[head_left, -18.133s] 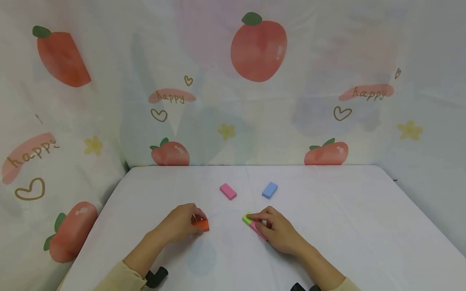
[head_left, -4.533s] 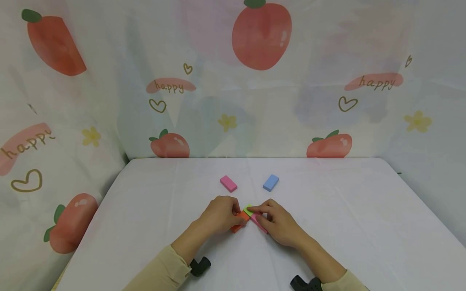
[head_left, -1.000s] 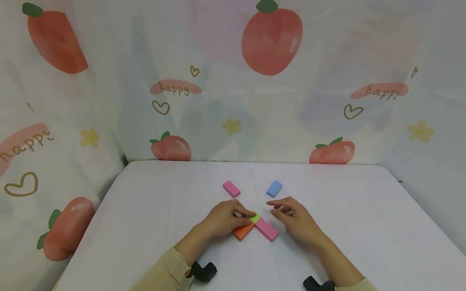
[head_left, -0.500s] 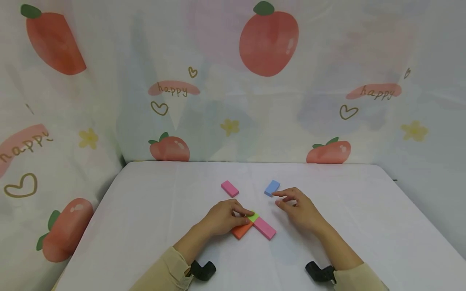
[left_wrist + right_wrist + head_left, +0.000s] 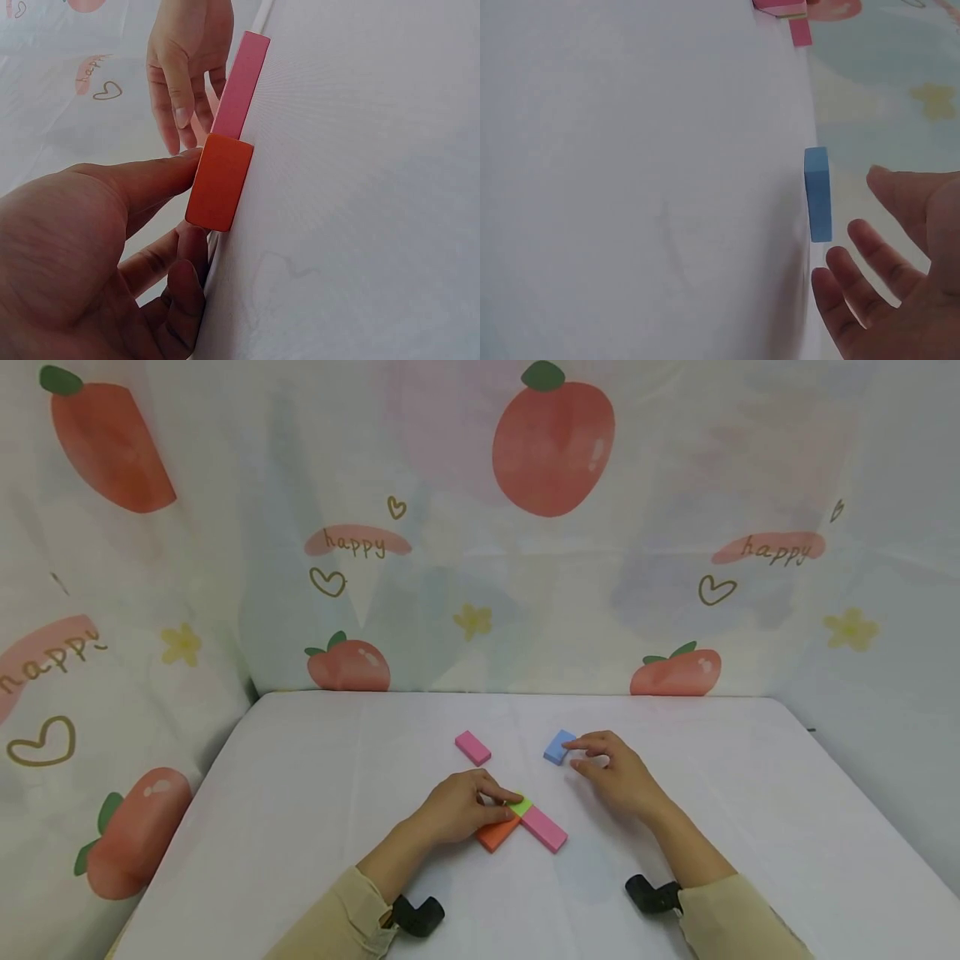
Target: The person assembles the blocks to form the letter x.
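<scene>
An orange block (image 5: 498, 836), a small yellow-green block (image 5: 522, 807) and a long pink block (image 5: 545, 829) meet at a corner on the table. My left hand (image 5: 457, 808) pinches the yellow-green block with thumb and index finger, the thumb also lying along the orange block's edge. Its hand partly covers both. A blue block (image 5: 819, 196) lies farther back on the right. My right hand (image 5: 617, 775) is beside it, thumb and fingers spread apart; the index fingertip overlaps the block's right edge in the head view, and contact cannot be told.
Another pink block (image 5: 472, 747) lies at the back, left of the blue one. White cloth covers the table (image 5: 360, 743). A patterned curtain (image 5: 427, 485) rises behind the table and along its left side.
Earlier the left hand brought the orange block in from the left against the others. The right hand has let go of the pink and yellow-green blocks and moved back to the blue block.
</scene>
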Tool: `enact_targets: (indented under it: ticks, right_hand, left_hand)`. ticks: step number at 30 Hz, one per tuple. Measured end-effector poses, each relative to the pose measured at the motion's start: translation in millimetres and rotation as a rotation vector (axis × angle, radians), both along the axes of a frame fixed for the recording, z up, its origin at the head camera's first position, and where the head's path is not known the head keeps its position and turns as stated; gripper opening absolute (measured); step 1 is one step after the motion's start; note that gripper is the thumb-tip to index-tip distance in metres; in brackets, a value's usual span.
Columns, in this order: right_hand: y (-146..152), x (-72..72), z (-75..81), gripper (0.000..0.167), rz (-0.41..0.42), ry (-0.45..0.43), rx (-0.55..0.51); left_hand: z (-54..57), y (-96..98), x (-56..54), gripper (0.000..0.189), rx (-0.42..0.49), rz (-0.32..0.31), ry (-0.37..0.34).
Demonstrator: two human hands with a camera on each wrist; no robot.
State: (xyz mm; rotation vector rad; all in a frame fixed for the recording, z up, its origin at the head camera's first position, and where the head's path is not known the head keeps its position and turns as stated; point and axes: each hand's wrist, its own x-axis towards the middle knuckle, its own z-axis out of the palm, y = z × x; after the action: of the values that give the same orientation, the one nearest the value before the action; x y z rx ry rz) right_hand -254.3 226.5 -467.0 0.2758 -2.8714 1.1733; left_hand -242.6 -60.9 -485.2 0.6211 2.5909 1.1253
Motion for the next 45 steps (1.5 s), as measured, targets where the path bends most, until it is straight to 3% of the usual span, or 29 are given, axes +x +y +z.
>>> enact_targets:
  ticks: [11,22,32,45]
  right_hand:
    - [0,-22.5,-7.6,0.031,0.014,0.023,-0.046]
    - [-2,-38.9,-18.9,0.030,0.027,0.023,-0.010]
    - [-1,-40.1,-26.8,0.029,0.045,0.106,-0.021]
    - [-6,-34.9,-31.2,0.031,0.037,0.091,-0.011]
  left_hand:
    - [-1.8,-1.0,-4.0,0.021,0.002,0.003,0.001]
    - [0.9,2.0,-6.2,0.022,-0.012,-0.017,-0.005]
    - [1.9,3.4,-7.0,0.023,-0.017,-0.024,0.007]
    - [0.8,0.0,-3.8,0.022,-0.011,-0.003,-0.029]
